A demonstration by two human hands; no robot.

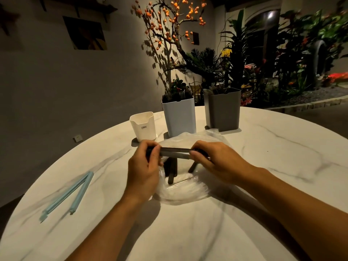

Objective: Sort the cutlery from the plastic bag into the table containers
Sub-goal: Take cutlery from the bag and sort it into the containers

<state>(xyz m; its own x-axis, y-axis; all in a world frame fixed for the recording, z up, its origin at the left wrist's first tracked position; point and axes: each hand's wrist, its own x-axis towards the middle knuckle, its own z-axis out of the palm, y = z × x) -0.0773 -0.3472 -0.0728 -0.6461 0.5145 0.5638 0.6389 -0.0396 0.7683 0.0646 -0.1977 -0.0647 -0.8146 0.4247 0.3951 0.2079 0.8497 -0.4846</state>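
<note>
Held piece: a dark knife point(175, 152) above the plastic bag point(180, 189), long axis from 9 to 3 o'clock.
Left hand point(145, 166): fingers pinch its 9 o'clock end.
Right hand point(216, 159): fingers curl round its 3 o'clock end; which end is the handle, I cannot tell.
Containers: white cup point(144, 127), pale blue bin point(178, 117) and grey bin point(223, 110) at 12 o'clock; the left hand is nearer to the cup.
In bag: dark handles point(170, 172) point to 6 o'clock.

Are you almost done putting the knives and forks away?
Partly. The blue pot and grey pot already hold cutlery. Both hands, left and right, hold a knife. Dark handles remain in the bag; the white pot looks empty.
</note>
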